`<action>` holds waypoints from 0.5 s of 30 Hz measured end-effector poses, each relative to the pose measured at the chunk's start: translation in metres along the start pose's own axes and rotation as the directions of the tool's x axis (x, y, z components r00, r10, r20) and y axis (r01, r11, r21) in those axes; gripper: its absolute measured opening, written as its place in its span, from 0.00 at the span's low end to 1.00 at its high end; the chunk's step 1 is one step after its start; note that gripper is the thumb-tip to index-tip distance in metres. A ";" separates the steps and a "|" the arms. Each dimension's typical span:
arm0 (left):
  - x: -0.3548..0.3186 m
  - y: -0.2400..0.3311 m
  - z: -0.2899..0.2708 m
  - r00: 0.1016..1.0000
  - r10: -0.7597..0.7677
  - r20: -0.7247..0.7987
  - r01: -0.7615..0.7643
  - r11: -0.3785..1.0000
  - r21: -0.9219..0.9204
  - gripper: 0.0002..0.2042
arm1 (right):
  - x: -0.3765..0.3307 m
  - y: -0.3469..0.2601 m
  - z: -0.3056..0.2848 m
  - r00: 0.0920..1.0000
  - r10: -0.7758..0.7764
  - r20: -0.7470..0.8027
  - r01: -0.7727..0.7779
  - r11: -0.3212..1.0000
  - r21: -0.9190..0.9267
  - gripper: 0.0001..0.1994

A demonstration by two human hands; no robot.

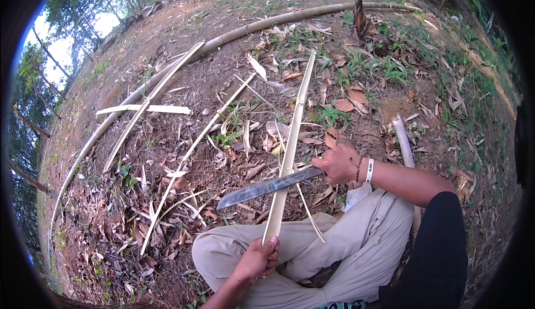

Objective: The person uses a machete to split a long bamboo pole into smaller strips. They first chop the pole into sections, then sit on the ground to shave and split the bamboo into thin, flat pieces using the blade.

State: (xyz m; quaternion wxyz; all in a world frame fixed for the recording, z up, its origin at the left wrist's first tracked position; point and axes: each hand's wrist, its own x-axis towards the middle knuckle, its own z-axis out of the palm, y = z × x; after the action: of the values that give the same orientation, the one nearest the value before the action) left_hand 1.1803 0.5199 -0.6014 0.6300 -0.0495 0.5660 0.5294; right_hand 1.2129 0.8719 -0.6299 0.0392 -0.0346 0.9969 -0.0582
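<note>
Seated person, cross-legged on leaf-strewn ground, lower centre of the frame. Left hand [257, 259], closed, grips the near end of a bamboo strip [290, 144] that runs from the lap up to the centre top. Right hand [339, 163], closed around the handle of a machete [267, 187], right of centre; a wristband [369, 170] sits on that wrist. The blade lies across the strip, touching it, tip pointing left. More split strips [146, 108] lie at left; a long pole [167, 72] curves across the upper left.
</note>
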 end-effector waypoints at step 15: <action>-0.043 -0.063 -0.002 0.946 0.137 -0.293 -0.055 0.961 0.270 0.07 | -0.019 0.074 0.004 0.940 0.341 -0.029 -0.341 0.940 -0.008 0.10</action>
State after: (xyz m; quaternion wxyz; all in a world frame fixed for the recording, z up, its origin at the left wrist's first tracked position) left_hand 1.2331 0.4645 -0.6030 0.5081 -0.0213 0.7233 0.4672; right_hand 1.2271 0.9457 -0.6415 0.0348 0.1391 0.9887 -0.0448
